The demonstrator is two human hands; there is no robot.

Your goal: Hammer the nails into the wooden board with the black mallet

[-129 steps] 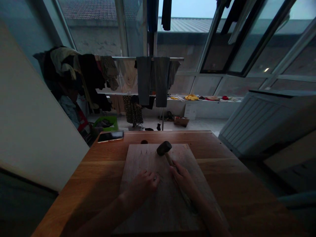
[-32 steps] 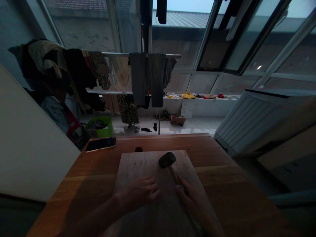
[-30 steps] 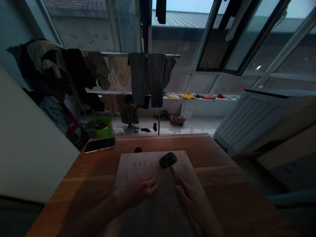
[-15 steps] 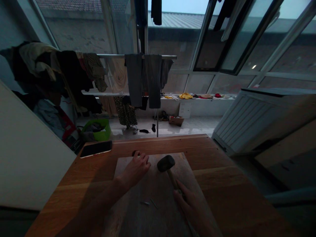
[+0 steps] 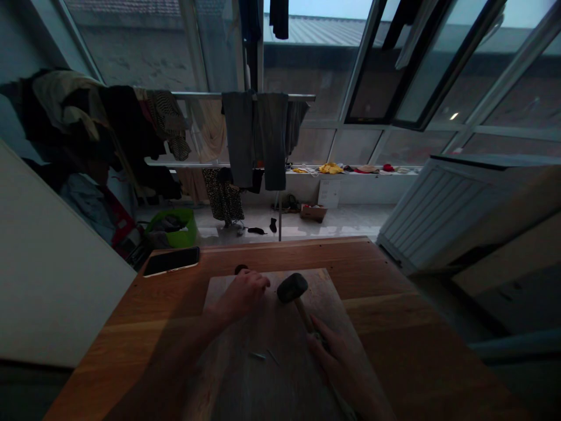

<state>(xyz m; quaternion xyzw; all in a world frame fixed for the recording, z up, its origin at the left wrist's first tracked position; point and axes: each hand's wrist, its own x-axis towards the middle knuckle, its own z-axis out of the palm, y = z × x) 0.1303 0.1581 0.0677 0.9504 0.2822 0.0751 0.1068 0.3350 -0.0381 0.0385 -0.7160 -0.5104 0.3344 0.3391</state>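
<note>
My right hand (image 5: 331,351) is wrapped around the wooden handle of a mallet (image 5: 293,287). Its black head hovers over or rests on a pale wooden board (image 5: 289,333); which one I cannot tell. Left of the mallet head, my left hand (image 5: 246,290) is over the board's far part with fingers curled together. Whatever may be between those fingertips is too small and dim to make out. A small dark round object (image 5: 240,269) shows just behind that hand. Two thin metal pieces, one a short rod (image 5: 258,355) and one a slimmer pin (image 5: 272,357), lie on the board between my forearms.
The board lies on a brown wooden table (image 5: 394,327). A phone (image 5: 172,261) lies at the table's far left corner. Beyond the edge stand a drying rack with clothes (image 5: 272,140) and a green basin (image 5: 179,231). A white cabinet (image 5: 442,204) is at the right.
My left hand has shifted slightly right and turned, and more of the dark round object shows behind it. The mallet head has moved a little left, toward my left hand.
</note>
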